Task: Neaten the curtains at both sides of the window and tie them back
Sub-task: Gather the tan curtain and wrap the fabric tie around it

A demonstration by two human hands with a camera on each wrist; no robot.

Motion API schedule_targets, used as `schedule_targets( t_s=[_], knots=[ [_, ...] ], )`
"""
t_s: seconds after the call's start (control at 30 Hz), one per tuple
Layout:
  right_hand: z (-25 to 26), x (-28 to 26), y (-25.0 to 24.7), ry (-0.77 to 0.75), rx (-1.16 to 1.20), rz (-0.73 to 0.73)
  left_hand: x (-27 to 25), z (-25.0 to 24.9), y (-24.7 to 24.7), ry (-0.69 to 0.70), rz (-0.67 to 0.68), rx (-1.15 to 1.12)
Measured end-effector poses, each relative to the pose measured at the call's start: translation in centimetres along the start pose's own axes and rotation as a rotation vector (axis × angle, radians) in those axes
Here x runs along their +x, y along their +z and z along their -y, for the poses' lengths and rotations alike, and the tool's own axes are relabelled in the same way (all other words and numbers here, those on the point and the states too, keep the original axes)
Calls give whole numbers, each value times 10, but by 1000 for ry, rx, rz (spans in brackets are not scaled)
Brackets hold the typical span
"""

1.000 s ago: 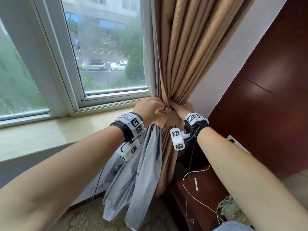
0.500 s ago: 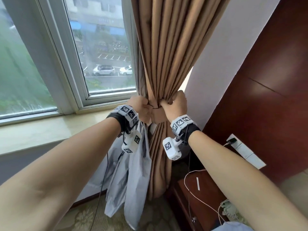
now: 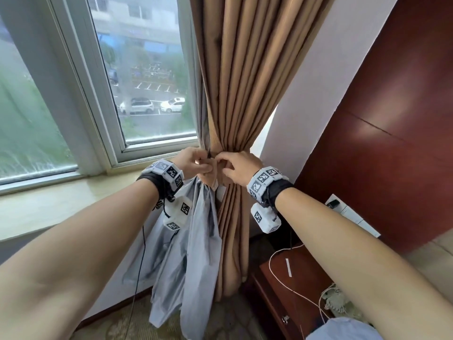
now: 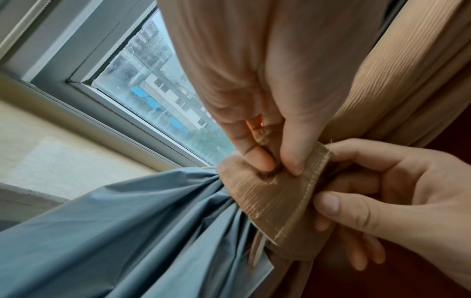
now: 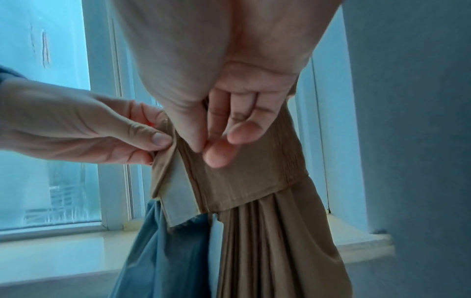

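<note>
A tan curtain with grey lining hangs gathered at the window's right side. A tan tie-back band wraps the bundle at sill height. My left hand pinches one end of the band between thumb and forefinger. My right hand holds the other end, thumb in front and fingers curled behind. In the right wrist view a pale strip shows on the inside of the band's end, and my right hand's fingertips meet over the band. The back of the bundle is hidden.
The window and its stone sill lie to the left. At the lower right stands a wooden nightstand with a white cable and a telephone. A dark red panel carries a wall socket.
Both hands moved up the bundle and shifted from gripping the curtain's sides to pinching the band's ends at the front. The view has swung a little to the right.
</note>
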State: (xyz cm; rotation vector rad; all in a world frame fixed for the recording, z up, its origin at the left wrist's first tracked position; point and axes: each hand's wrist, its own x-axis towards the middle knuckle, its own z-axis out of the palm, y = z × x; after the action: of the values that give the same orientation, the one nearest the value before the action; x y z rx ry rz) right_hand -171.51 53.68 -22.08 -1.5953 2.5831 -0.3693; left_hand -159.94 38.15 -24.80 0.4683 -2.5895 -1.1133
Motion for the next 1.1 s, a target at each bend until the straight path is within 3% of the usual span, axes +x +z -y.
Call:
schedule_targets(
  t_s=[0.17, 0.33, 0.4, 0.5, 0.63, 0.77, 0.9, 1.03, 1.1],
  knots=[
    [20, 17, 9, 15, 30, 66, 1, 20, -16, 9, 38, -82],
    [25, 22, 20, -8, 370, 99, 4, 30, -28, 22, 124, -206],
    [32, 24, 21, 9, 334, 74, 3, 33, -30, 29, 138, -252],
    [45, 25, 16, 45, 48, 28, 3, 39, -28, 33, 155, -332],
    [54, 20, 15, 76, -140, -36, 7, 45, -30, 16, 128, -353],
    [48, 27, 12, 119, -28, -13, 4, 44, -24, 16, 29, -370],
    [36, 36, 16, 235, 121, -76, 3, 39, -26, -27, -129, -583],
    [34, 43, 18, 251, 187, -50, 4, 31, -29, -8, -2, -448],
    [35, 45, 17, 239, 242, -27, 7, 28, -27, 19, -39, -280]
  ],
)
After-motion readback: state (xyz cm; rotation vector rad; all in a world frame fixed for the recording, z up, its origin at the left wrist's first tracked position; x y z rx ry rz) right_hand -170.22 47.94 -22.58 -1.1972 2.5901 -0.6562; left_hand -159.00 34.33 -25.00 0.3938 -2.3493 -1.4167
